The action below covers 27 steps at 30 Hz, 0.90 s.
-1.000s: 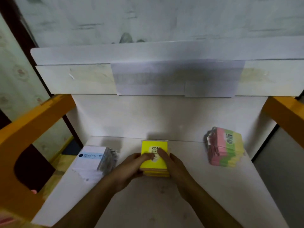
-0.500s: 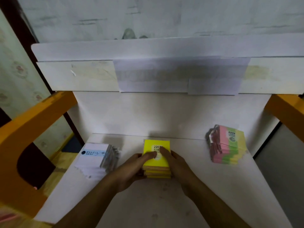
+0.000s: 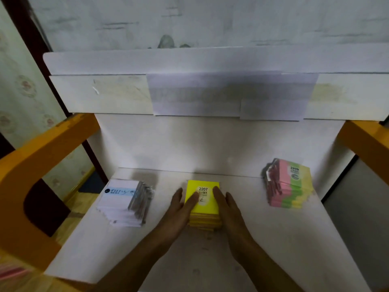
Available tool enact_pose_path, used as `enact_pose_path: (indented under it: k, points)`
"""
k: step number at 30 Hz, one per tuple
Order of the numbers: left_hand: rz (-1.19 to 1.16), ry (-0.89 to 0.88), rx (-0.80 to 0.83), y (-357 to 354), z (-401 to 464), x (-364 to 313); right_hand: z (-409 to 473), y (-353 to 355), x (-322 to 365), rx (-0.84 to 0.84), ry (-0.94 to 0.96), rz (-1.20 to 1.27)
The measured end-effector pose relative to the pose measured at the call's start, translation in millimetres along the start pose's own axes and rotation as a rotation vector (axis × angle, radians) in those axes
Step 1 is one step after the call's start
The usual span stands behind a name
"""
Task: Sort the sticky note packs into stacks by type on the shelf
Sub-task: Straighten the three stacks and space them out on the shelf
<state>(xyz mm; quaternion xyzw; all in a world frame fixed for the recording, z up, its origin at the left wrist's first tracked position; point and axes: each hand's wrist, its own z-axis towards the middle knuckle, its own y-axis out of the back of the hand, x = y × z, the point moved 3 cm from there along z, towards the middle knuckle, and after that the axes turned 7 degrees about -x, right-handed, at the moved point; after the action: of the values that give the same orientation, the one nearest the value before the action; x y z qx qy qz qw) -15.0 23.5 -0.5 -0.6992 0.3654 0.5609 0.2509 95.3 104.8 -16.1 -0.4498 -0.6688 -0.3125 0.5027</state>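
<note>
**Hands square up the yellow stack**

The yellow sticky note stack [image 3: 202, 204], labelled 2207, sits mid-shelf [image 3: 294, 239]. The left hand [image 3: 179, 211] lies against its left side, the right hand [image 3: 229, 211] against its right, fingers straight and pressed together, fingertips resting on the top pack. Left of it lies the white pack stack [image 3: 123, 202]; well to its right, the pink-green-yellow stack [image 3: 289, 184].
</note>
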Motion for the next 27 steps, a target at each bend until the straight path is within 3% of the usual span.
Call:
enact_pose_path:
  k: [3,7,15,21,27]
  points:
    - [-0.065,-0.167,-0.081,-2,-7,0,-9,3,-1,0.043,0.151,0.041]
    - [-0.112,-0.221,-0.131,-12,-5,7,-12,-11,-10,0.041,0.229,0.012]
    - [-0.219,-0.152,-0.181,-11,-1,21,-5,-6,-24,0.037,0.254,-0.023]
    - [-0.350,-0.067,0.010,-20,0,26,6,-20,-46,0.021,0.161,0.119]
    - [-0.313,-0.106,0.010,-13,4,28,-3,-19,-32,0.050,0.185,0.107]
